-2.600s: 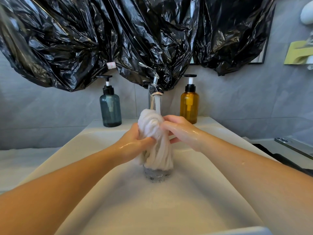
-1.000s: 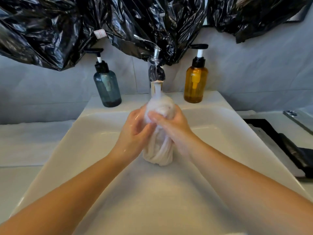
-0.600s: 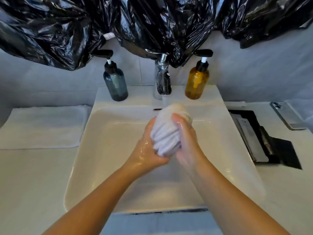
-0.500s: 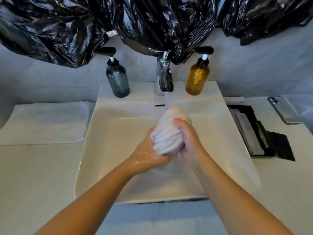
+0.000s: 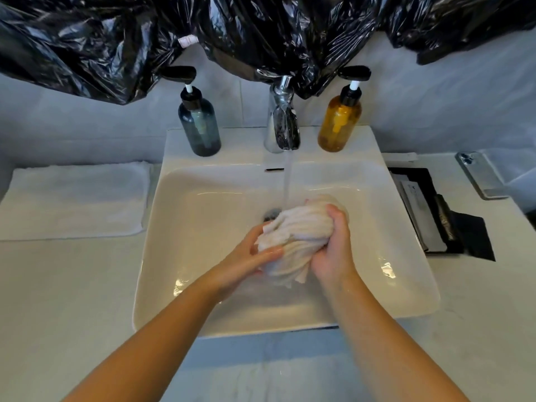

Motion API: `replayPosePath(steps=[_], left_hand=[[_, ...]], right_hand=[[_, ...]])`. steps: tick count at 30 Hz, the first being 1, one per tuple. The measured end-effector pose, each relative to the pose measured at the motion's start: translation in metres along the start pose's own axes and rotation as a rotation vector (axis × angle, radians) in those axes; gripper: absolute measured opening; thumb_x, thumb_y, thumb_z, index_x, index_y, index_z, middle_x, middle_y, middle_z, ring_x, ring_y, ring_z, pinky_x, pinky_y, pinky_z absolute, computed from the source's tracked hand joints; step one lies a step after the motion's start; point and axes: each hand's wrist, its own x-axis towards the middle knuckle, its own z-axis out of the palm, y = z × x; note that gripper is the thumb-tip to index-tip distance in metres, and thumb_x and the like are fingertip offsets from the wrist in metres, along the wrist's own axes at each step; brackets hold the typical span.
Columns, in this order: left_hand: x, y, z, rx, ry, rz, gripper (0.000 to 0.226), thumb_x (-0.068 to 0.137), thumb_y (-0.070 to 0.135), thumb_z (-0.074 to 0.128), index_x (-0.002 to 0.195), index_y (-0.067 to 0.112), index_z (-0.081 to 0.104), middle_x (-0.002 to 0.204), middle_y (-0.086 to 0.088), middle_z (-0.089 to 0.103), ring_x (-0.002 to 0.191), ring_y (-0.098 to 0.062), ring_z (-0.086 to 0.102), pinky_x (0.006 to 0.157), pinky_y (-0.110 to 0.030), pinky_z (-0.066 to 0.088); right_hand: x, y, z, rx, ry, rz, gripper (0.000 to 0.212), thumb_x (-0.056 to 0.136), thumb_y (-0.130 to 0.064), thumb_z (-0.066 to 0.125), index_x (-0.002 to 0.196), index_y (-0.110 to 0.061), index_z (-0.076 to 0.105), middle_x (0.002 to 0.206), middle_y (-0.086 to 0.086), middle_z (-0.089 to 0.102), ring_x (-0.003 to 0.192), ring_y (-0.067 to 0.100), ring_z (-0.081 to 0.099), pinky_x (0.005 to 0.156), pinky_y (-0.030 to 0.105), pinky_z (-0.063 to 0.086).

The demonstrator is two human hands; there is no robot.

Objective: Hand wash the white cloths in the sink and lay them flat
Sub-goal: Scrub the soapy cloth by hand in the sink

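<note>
Black plastic sheeting [image 5: 261, 30]: hangs crumpled along the wall behind the sink [image 5: 185, 233], across the whole width.
Folded white towel [image 5: 75, 198]: lies flat on the counter [image 5: 58, 285] just left of the sink, its edge close to the sink's rim.
Blue-grey pump bottle [image 5: 199, 126]: stands upright on the sink's back ledge, at the left corner.
Left hand [image 5: 246, 262]: reaches in over the sink's front rim and holds the lower left end of the cloth. The fingers curl under it and the thumb lies across its front. The skin is wet.
Faucet [image 5: 282, 120]: chrome, at the middle of the sink's back ledge, running.
Water stream [image 5: 287, 184]: falls straight into the sink and meets the top edge of the cloth. Whether it lands on the fabric or passes just behind it cannot be told.
Drain [image 5: 271, 214]: in the sink floor, partly hidden by the cloth.
White cloth [image 5: 301, 236]: a bunched, ridged wad held over the middle of the sink, above the basin floor, between the two hands.
Right hand [image 5: 333, 253]: closed round the upper right end of the cloth, fingers wrapped over its top.
Amber pump bottle [image 5: 339, 123]: upright on the sink's back ledge, right of the faucet.
Black tray [image 5: 435, 210]: on the counter just right of the sink, holding flat packets.
Phone [image 5: 478, 178]: lies face down, further right of the sink, beyond the tray.
</note>
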Motion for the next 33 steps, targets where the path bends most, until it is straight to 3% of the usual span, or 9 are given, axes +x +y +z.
replayPosePath(steps=[3, 7, 12, 16, 18, 22, 25, 28, 33], left_hand=[[-0.011, -0.014, 0.022, -0.182, 0.225, 0.227, 0.074, 0.066, 0.050, 0.074, 0.134, 0.041, 0.045, 0.130, 0.010, 0.063, 0.118, -0.015, 0.063, 0.087, -0.040, 0.057], [0.004, -0.018, 0.033, -0.422, 0.423, 0.213, 0.080, 0.066, 0.062, 0.072, 0.138, 0.042, 0.045, 0.135, 0.004, 0.062, 0.120, -0.016, 0.062, 0.094, -0.041, 0.053], [0.009, -0.015, 0.030, -0.581, 0.147, 0.050, 0.070, 0.084, 0.070, 0.050, 0.142, 0.029, 0.052, 0.139, -0.009, 0.059, 0.125, -0.031, 0.059, 0.094, -0.047, 0.052], [0.018, -0.004, 0.034, -0.637, 0.086, -0.002, 0.052, 0.098, 0.055, 0.037, 0.130, 0.023, 0.062, 0.108, -0.017, 0.068, 0.069, -0.033, 0.062, 0.050, -0.033, 0.051], [0.021, 0.002, 0.041, -0.644, 0.139, -0.012, 0.042, 0.089, 0.040, 0.050, 0.113, 0.011, 0.068, 0.087, -0.019, 0.062, 0.057, -0.029, 0.058, 0.045, -0.031, 0.048], [0.028, -0.003, 0.039, -0.676, 0.231, -0.089, 0.036, 0.088, 0.027, 0.047, 0.086, 0.004, 0.075, 0.095, -0.023, 0.062, 0.077, -0.031, 0.062, 0.070, -0.036, 0.049], [0.030, -0.011, 0.035, -0.590, 0.243, -0.251, 0.046, 0.091, 0.030, 0.041, 0.068, 0.007, 0.074, 0.079, -0.019, 0.055, 0.065, -0.029, 0.056, 0.058, -0.032, 0.047], [0.029, -0.013, 0.036, -0.642, 0.289, -0.307, 0.041, 0.094, 0.034, 0.047, 0.084, 0.005, 0.074, 0.096, -0.021, 0.059, 0.085, -0.031, 0.059, 0.073, -0.037, 0.047], [0.016, -0.002, 0.026, -0.004, 0.701, 0.149, 0.026, 0.089, 0.046, 0.058, 0.094, 0.023, 0.069, 0.093, 0.008, 0.074, 0.090, -0.010, 0.069, 0.082, -0.028, 0.054]], right_hand=[[-0.008, 0.008, 0.006, 0.055, 0.021, 0.006, 0.045, 0.099, -0.044, 0.049, 0.112, -0.007, 0.069, 0.106, 0.016, 0.074, 0.093, 0.028, 0.074, 0.078, 0.036, 0.059], [-0.017, 0.029, 0.006, 0.064, -0.039, -0.034, 0.062, 0.090, -0.054, 0.055, 0.126, -0.003, 0.061, 0.120, 0.021, 0.067, 0.112, 0.033, 0.067, 0.097, 0.044, 0.055], [-0.011, 0.025, -0.006, -0.044, -0.189, -0.041, 0.055, 0.068, -0.040, 0.079, 0.108, -0.003, 0.072, 0.114, 0.023, 0.070, 0.107, 0.034, 0.068, 0.093, 0.044, 0.057], [0.000, 0.020, -0.012, -0.137, -0.279, -0.106, 0.108, 0.049, -0.037, 0.092, 0.134, 0.011, 0.048, 0.116, 0.025, 0.066, 0.105, 0.033, 0.068, 0.086, 0.037, 0.057], [0.004, 0.020, -0.015, -0.153, -0.318, -0.131, 0.097, 0.049, -0.030, 0.086, 0.131, 0.008, 0.050, 0.110, 0.022, 0.067, 0.098, 0.030, 0.068, 0.081, 0.035, 0.057], [0.009, 0.021, -0.018, -0.150, -0.368, -0.105, 0.065, 0.049, -0.028, 0.074, 0.110, -0.008, 0.065, 0.100, 0.014, 0.069, 0.090, 0.025, 0.068, 0.078, 0.034, 0.056], [0.011, 0.018, -0.023, -0.157, -0.402, -0.034, 0.048, 0.049, -0.027, 0.070, 0.094, -0.011, 0.073, 0.087, 0.008, 0.074, 0.082, 0.021, 0.070, 0.072, 0.030, 0.058], [0.013, 0.014, -0.026, -0.197, -0.412, 0.012, 0.037, 0.051, -0.026, 0.075, 0.086, -0.016, 0.080, 0.090, 0.007, 0.076, 0.085, 0.018, 0.073, 0.074, 0.028, 0.059], [0.017, 0.013, -0.022, -0.071, -0.362, 0.074, 0.094, 0.066, -0.052, 0.089, 0.136, -0.003, 0.050, 0.131, 0.023, 0.061, 0.119, 0.030, 0.063, 0.096, 0.042, 0.055]])
